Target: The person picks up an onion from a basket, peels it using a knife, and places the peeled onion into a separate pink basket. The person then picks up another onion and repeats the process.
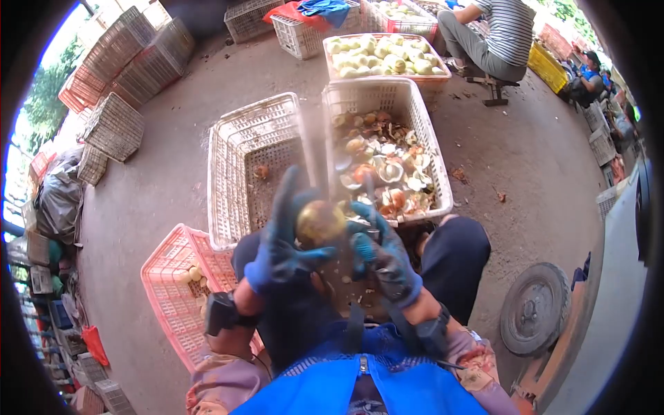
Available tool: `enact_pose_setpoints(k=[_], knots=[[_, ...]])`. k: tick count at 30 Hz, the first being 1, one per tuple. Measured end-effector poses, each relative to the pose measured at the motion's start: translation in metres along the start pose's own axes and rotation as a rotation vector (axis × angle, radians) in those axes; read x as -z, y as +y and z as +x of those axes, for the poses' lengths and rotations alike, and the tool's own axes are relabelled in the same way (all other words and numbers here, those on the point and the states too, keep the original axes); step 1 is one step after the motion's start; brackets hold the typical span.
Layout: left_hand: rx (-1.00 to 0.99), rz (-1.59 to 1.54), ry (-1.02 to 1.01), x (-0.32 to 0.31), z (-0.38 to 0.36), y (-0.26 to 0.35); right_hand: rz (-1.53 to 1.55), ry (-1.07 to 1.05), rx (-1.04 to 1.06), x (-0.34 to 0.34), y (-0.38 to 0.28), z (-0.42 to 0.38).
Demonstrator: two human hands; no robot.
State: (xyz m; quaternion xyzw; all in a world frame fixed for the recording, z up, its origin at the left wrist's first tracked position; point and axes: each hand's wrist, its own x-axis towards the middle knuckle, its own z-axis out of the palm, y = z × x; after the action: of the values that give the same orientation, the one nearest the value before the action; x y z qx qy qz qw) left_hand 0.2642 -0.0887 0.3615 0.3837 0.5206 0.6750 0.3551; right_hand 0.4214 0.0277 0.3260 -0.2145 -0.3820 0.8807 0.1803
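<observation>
My left hand (281, 238), in a dark glove with a blue cuff, holds a brownish-yellow onion (320, 223) between thumb and fingers. Close on its right is my right hand (387, 259), gloved the same way, with the fingers curled. A thin greyish shape rises above the right hand, too blurred to name. Just beyond my hands stands a white crate (444, 183) with onion skins and cut pieces (391, 169) in it. To its left is another white crate (220, 183), with a small brown scrap on its bottom.
By my left leg stands a pink crate (162, 277) with a few pale onions. A crate of peeled onions (387, 55) is farther back, near a seated person (494, 38). Stacked crates (131, 55) stand at far left. A wheel (535, 309) is at right.
</observation>
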Motion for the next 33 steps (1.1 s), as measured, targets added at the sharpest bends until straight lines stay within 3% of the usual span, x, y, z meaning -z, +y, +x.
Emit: enact_pose_setpoints(k=[7, 9, 10, 12, 13, 14, 16, 17, 20, 21, 23, 24, 27, 28, 30, 31, 33], knots=[[-0.152, 0.339, 0.061, -0.033, -0.055, -0.032, 0.196, -0.176, 0.077, 0.002, 0.026, -0.042], [-0.014, -0.131, 0.058, -0.036, -0.059, -0.033, 0.283, -0.206, 0.066, 0.007, 0.028, -0.047], [-0.011, -0.128, 0.06, -0.036, -0.063, -0.035, 0.288, -0.207, 0.063, 0.008, 0.028, -0.051], [0.214, -0.447, 0.035, -0.033, -0.069, -0.039, 0.24, -0.214, 0.023, 0.007, 0.027, -0.055], [0.166, -0.502, 0.031, -0.038, -0.076, -0.043, 0.245, -0.213, 0.019, 0.009, 0.028, -0.054], [0.172, -0.501, 0.037, -0.039, -0.079, -0.044, 0.046, -0.189, 0.081, 0.012, 0.031, -0.052], [-0.15, 1.013, -0.163, -0.037, -0.083, -0.049, -0.353, -0.14, 0.198, 0.021, 0.04, -0.043], [-0.142, 1.012, -0.161, -0.039, -0.086, -0.054, -0.578, -0.122, 0.272, 0.027, 0.043, -0.04], [0.317, -1.114, 0.168, -0.045, -0.096, -0.086, -0.837, -0.137, 0.371, 0.03, 0.037, -0.042], [0.319, -1.117, 0.176, -0.04, -0.097, -0.098, -0.837, -0.14, 0.362, 0.029, 0.036, -0.045], [0.364, -1.247, 0.318, -0.028, -0.093, -0.12, -1.218, -0.044, 0.487, 0.025, 0.031, -0.051], [0.362, -1.251, 0.323, -0.026, -0.09, -0.127, -1.22, -0.049, 0.483, 0.024, 0.029, -0.051], [0.308, -0.918, 0.397, -0.032, -0.084, -0.126, -1.237, 0.127, 0.445, 0.023, 0.022, -0.054], [0.31, -0.923, 0.402, -0.031, -0.084, -0.127, -1.24, 0.124, 0.44, 0.025, 0.024, -0.055], [0.36, -1.032, 0.452, -0.028, -0.082, -0.13, -0.984, -0.041, 0.016, 0.032, 0.036, -0.056], [0.339, -1.012, 0.43, -0.025, -0.08, -0.138, -1.048, -0.128, 0.125, 0.032, 0.044, -0.056], [0.353, -0.992, 0.457, -0.021, -0.08, -0.152, -1.095, -0.121, 0.087, 0.026, 0.057, -0.058]])
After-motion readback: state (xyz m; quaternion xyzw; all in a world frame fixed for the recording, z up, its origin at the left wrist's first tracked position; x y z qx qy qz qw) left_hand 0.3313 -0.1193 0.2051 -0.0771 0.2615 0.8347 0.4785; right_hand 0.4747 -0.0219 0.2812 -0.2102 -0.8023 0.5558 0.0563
